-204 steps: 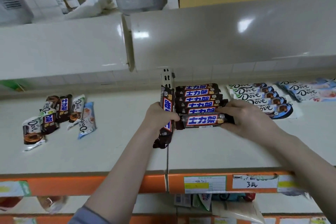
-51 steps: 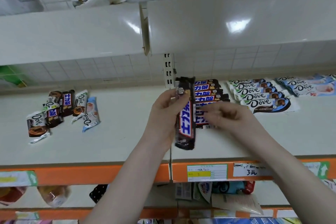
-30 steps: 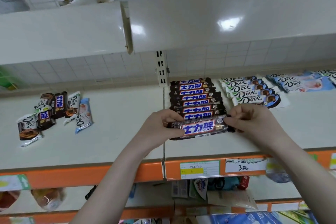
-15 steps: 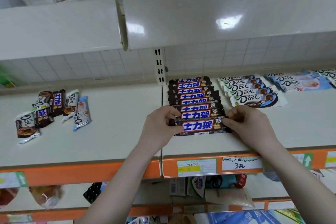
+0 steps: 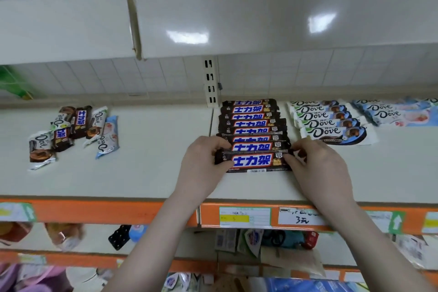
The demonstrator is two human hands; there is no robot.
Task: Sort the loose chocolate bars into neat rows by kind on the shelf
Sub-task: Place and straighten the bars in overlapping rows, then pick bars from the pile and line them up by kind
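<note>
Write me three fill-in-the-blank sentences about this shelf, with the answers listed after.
1. Both hands, left hand and right hand, hold the ends of the ____ bar in the dark-wrapped row.
2. The white Dove row lies to the ____ of that row.
3. The unsorted pile lies on the shelf's ____ side.

Answers: front; right; left

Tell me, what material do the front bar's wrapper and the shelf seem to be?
Front bar: probably glossy plastic film; it shines, with a flat crimped end. Shelf: apparently painted metal, smooth pale surface with an orange front edge; I cannot confirm metal. Left hand and right hand pinch the bar's ends.
</note>
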